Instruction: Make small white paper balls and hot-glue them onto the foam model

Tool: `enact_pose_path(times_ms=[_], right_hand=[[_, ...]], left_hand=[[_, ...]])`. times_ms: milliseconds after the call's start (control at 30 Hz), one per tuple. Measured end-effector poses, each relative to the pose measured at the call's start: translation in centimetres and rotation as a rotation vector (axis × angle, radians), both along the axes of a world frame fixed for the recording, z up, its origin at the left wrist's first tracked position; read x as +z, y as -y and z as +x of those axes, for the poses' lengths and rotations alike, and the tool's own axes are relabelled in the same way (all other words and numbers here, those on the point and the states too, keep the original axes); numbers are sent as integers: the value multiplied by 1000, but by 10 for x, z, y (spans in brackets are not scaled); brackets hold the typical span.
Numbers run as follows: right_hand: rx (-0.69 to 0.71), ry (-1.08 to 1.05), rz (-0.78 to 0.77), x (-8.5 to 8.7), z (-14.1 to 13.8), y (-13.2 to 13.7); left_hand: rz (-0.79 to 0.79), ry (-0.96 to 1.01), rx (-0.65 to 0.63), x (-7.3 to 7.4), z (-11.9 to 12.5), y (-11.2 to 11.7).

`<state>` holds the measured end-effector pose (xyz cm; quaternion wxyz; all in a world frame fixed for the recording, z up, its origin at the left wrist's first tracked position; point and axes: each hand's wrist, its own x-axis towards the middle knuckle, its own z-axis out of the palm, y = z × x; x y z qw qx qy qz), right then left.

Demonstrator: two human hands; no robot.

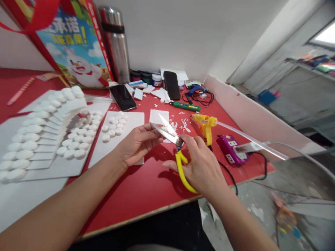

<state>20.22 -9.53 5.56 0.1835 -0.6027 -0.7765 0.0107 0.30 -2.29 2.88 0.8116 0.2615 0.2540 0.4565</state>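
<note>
My right hand (202, 164) is closed around the yellow handles of a pair of scissors (186, 176), whose metal blades stand apart and point up and to the left. My left hand (142, 141) is pinched beside the lower blade. Whatever its fingertips hold, if anything, is too small or hidden to make out. Under the blades lies a white card (158, 116) with white scraps (184, 125) around it. To the left of my left hand, small white discs (115, 123) sit on a white board (133, 120).
Rows of white ovals on cards (34, 129) fill the left side. A yellow glue gun (206, 125) and purple power socket (232, 150) stand at right. Behind are two phones (123, 97), a green-handled tool (185, 106), paint jars, a steel flask (115, 45) and a printed bag (78, 52).
</note>
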Motion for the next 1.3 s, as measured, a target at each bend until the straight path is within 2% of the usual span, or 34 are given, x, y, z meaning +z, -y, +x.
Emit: enact_pose_path(times_ms=[533,1000,1167,1300], right_hand=[[17,50,128,-7,-2,2],[8,-29,27,-11,0,15],[-115,-143,-81,-4,9,14],[-282,-47,-137,8,16,2]], left_hand=[[-8,18,12,0,0,-1],[-84,-12,-17,3,4,2],[-95,1,-46,5,3,4],[-53,18,-79,7,1,4]])
